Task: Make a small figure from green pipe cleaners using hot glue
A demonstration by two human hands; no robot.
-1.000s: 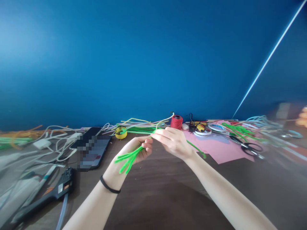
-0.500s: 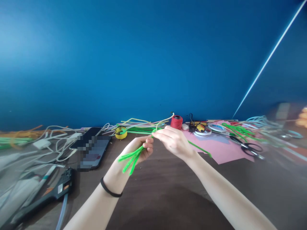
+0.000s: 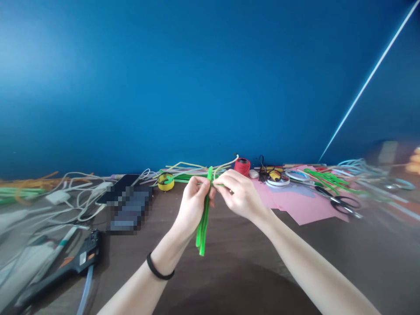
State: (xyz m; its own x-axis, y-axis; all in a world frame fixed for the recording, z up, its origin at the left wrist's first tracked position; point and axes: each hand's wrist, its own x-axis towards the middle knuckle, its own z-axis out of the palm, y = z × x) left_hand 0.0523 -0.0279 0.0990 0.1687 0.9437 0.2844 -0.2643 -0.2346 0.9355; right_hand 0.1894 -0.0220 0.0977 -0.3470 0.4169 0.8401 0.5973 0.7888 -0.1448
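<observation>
Several bright green pipe cleaners (image 3: 203, 227) hang as a bundle from my left hand (image 3: 192, 203), which is closed around them. Their ends point down towards me, and the top of the bundle stands up above my thumb. Close on the right, my right hand (image 3: 241, 192) pinches a green strand (image 3: 219, 184) that runs across from the bundle. Most of that strand is hidden by my fingers. A black band circles my left wrist.
Two phones (image 3: 131, 210) and tangled white cables lie left, with a black glue gun (image 3: 85, 253) nearer me. A yellow tape roll (image 3: 166, 182) and red yarn spool (image 3: 242, 167) stand behind my hands. Pink paper (image 3: 308, 208) and black-handled scissors (image 3: 344, 203) lie right.
My left hand has turned, so the bundle that fanned out to the lower left now hangs nearly straight down. The long green end past my right hand no longer shows.
</observation>
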